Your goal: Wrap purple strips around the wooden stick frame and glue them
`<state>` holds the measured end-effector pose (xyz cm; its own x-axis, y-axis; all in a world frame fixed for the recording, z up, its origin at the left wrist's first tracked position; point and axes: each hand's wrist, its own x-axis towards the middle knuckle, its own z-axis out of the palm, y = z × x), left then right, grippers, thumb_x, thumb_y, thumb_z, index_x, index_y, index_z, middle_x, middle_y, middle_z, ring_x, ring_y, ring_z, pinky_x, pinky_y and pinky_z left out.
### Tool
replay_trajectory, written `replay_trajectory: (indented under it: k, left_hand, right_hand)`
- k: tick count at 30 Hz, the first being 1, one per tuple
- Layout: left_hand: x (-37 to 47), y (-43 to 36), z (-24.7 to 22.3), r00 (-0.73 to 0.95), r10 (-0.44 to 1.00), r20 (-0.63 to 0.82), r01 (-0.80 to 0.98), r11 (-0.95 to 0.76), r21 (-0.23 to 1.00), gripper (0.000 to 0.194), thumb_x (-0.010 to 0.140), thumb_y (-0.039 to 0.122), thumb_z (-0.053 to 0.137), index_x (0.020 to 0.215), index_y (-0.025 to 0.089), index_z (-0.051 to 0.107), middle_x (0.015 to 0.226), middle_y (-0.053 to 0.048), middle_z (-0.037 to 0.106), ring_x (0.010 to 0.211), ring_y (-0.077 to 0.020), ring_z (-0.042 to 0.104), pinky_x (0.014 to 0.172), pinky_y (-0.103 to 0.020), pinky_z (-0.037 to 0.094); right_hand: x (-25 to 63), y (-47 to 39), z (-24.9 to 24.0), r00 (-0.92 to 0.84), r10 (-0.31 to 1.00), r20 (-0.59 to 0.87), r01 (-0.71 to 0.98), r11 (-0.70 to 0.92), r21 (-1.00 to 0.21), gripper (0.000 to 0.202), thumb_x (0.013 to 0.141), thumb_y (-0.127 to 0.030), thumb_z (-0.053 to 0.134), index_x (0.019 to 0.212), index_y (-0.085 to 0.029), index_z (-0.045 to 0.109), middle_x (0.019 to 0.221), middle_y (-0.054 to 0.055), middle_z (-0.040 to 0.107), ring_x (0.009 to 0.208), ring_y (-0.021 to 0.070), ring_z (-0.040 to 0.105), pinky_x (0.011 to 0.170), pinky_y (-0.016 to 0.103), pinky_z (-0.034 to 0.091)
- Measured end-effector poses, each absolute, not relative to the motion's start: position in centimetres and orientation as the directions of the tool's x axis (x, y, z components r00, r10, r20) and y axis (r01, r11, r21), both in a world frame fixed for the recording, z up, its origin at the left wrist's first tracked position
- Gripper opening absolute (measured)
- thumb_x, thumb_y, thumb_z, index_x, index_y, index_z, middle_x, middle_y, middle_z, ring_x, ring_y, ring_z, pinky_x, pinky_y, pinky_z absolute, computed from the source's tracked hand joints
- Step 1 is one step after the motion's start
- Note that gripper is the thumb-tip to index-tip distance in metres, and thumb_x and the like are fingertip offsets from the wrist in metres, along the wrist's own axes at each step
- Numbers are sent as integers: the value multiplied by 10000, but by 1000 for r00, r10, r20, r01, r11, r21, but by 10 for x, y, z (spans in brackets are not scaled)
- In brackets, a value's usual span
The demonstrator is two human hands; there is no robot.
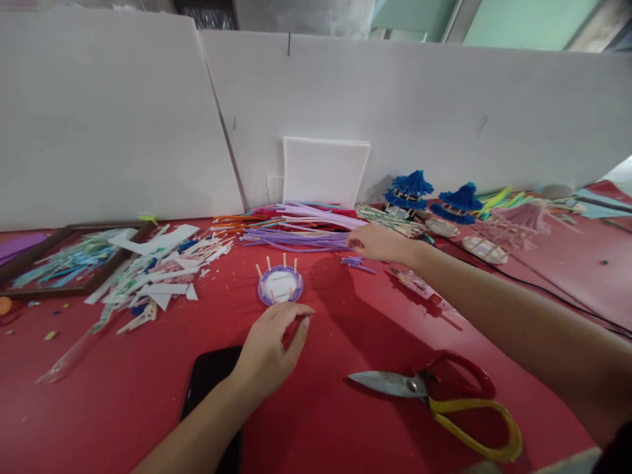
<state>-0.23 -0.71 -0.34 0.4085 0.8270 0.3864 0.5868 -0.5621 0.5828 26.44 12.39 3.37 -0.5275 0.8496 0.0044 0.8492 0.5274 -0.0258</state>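
My right hand (380,242) reaches to the back of the red table, its fingers closed at the right end of a bundle of purple pipe cleaners (301,239). Several short cut purple pieces (356,264) lie just below it. My left hand (272,339) hovers nearer, thumb and forefinger tips close together, with nothing visible between them. Just beyond it stands a small round base (281,286) with a purple rim, a white middle and several upright wooden pegs. Scissors (415,385) with one red and one yellow handle lie at front right.
A black phone (210,375) lies partly under my left forearm. Paper scraps and sticks (165,270) are heaped left, beside a brown frame (93,283). Blue-roofed models (407,191) and a pink one (521,220) stand back right. A black cable (533,276) crosses the right side.
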Motion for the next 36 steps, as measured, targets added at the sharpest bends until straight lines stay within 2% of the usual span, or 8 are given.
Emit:
replay_trajectory:
  k: [3, 6, 11, 16, 22, 26, 36]
  left_hand:
    - [-4, -5, -3, 365, 880, 306, 591, -472, 654, 163, 873, 243, 468, 943, 226, 615, 893, -14, 698, 789, -148, 642, 687, -267, 514]
    - [-3, -4, -2, 337, 900, 277, 588, -431, 685, 170, 864, 263, 475, 931, 225, 626, 879, -14, 711, 776, -153, 653, 663, -261, 516]
    - [-3, -3, -3, 335, 905, 263, 595, -419, 685, 181, 862, 281, 474, 938, 228, 630, 899, -16, 720, 795, -167, 661, 634, -261, 513]
    - [-4, -3, -4, 359, 896, 261, 601, -436, 670, 166, 864, 281, 479, 932, 237, 624, 906, 1, 721, 813, -165, 661, 638, -256, 504]
    - [-5, -3, -3, 360, 899, 248, 599, -427, 677, 164, 862, 278, 479, 928, 239, 624, 902, 9, 721, 820, -162, 662, 650, -256, 500]
    - [-4, -2, -2, 356, 901, 248, 599, -423, 680, 162, 861, 276, 482, 933, 239, 623, 910, 10, 721, 830, -162, 663, 655, -254, 500]
    - [-8, -3, -3, 281, 921, 268, 579, -386, 718, 166, 846, 296, 506, 931, 228, 630, 829, 6, 705, 720, -140, 657, 644, -244, 501]
  right_hand:
    - [265, 120, 26, -518, 855, -18, 855, 517, -27, 219, 744, -100, 524, 862, -147, 703, 902, 91, 713, 841, 221, 639, 728, 267, 423]
    - [263, 110, 13, -530, 848, -16, 847, 529, -44, 210, 776, -144, 542, 927, -149, 688, 966, 93, 701, 917, 224, 626, 779, 272, 423]
    - [260, 96, 4, -525, 851, 11, 848, 524, -76, 247, 807, -155, 513, 1015, -150, 646, 1033, 87, 679, 958, 204, 610, 832, 268, 421]
    - [263, 91, 6, -497, 868, 1, 866, 495, -73, 289, 765, -65, 478, 976, -130, 664, 988, 106, 684, 951, 226, 613, 831, 282, 422]
    - [268, 88, 10, -475, 880, 15, 875, 474, -95, 316, 778, -75, 451, 1011, -133, 657, 1011, 100, 682, 940, 206, 615, 810, 262, 436]
    - [271, 88, 10, -497, 868, 10, 862, 496, -104, 348, 764, -55, 452, 1031, -144, 657, 1047, 91, 676, 986, 198, 602, 872, 264, 419]
    - [272, 92, 7, -500, 865, 37, 862, 501, -73, 361, 767, -73, 477, 1070, -166, 650, 1037, 71, 677, 984, 192, 596, 874, 265, 417]
